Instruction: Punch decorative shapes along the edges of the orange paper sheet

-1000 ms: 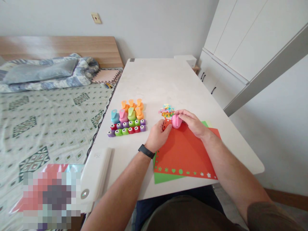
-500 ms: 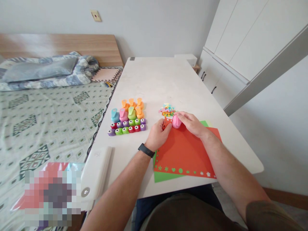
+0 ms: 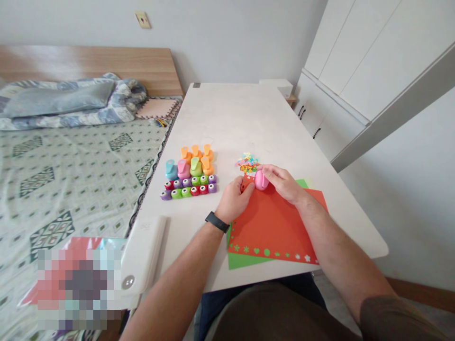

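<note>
My right hand (image 3: 280, 181) grips a pink craft punch (image 3: 261, 180) at the far edge of a red-orange sheet of paper (image 3: 277, 220). My left hand (image 3: 237, 193) pinches the far left corner of that sheet, close beside the punch. Small cut-out shapes such as flowers and a heart run along the sheet's near edge and left side. Under it lies a green sheet (image 3: 245, 261), showing at the near edge and far right corner. Just beyond the punch is a pile of colourful paper cut-outs (image 3: 248, 161).
Left of my hands, several lever punches (image 3: 195, 166) and rows of small punches (image 3: 195, 190) stand on the white table (image 3: 234, 118). A long white device (image 3: 144, 255) lies at the table's left edge. A bed (image 3: 88, 166) adjoins on the left.
Both hands, the pink punch and the sheet keep nearly the same place. The whole view has shifted very slightly.
</note>
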